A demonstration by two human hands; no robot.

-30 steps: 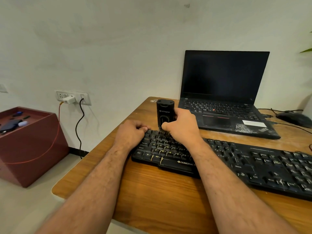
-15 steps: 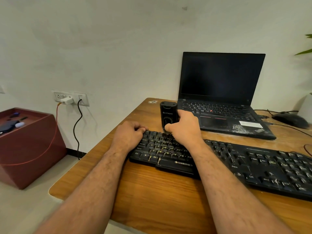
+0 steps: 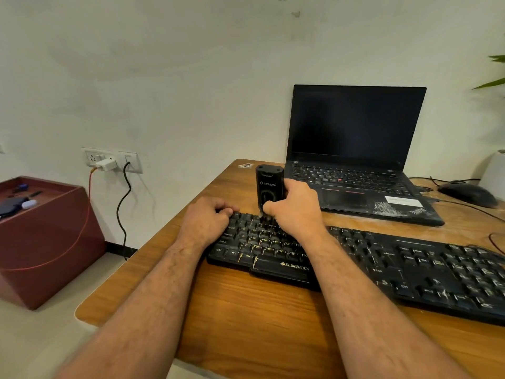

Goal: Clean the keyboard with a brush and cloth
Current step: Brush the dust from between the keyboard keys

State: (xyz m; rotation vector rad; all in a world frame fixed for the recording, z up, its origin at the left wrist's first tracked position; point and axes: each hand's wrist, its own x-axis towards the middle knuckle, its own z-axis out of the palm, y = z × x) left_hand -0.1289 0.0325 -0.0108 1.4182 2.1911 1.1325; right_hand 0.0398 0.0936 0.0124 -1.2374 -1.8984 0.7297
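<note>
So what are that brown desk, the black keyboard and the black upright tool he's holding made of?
The brown desk looks like wood or wood-grain laminate, with visible streaked grain and a slight sheen. The black keyboard seems moulded matte plastic, its keys dusty and scuffed. The black upright tool, gripped by the right hand, looks like smooth semi-gloss plastic, though I can't be sure.

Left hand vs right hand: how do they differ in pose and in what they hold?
The right hand grips an upright black brush tool, bristles down on the keyboard's upper rows; the left hand holds no tool. The left hand, fingers curled, rests at the keyboard's far-left corner; the right hand sits further along, nearer the laptop. Both are over the keyboard's left end.
</note>
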